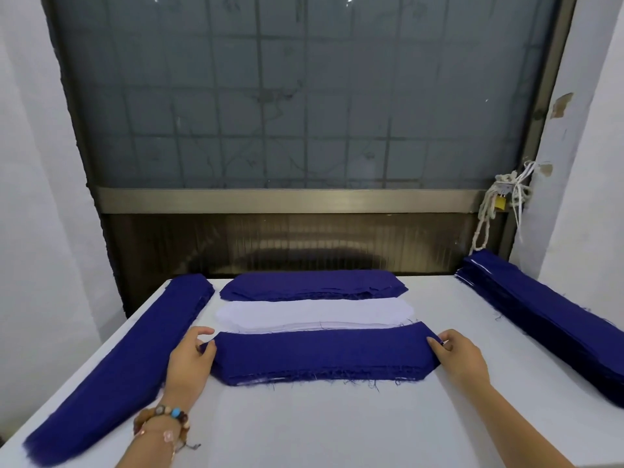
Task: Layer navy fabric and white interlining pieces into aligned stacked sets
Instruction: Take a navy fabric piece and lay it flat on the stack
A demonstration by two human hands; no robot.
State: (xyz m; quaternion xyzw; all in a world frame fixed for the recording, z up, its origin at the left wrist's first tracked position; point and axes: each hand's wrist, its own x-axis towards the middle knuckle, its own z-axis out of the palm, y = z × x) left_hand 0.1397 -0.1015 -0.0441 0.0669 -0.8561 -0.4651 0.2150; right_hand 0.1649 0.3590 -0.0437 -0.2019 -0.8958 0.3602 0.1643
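- Your left grip (192,359) is closed in a pinch on the left end of the top navy piece (320,349), with the thumb on the cloth and the forefinger lifted just above it.
- Your right grip (462,359) pinches the right end of the same piece, fingers curled over its corner. How many layers each grip takes cannot be told.
- The piece lies flat across the near stack (320,376), in the middle of the white surface (320,430). Thin white edges show between the navy layers along the stack's frayed front.
- Just behind it lies the white interlining pile (314,314), and behind that the far navy pile (314,285).
- A long navy strip (128,359) lies at your left, and a tall navy stack (547,322) at your right, both well apart from your grips.
- A beaded bracelet (162,420) circles your left wrist.
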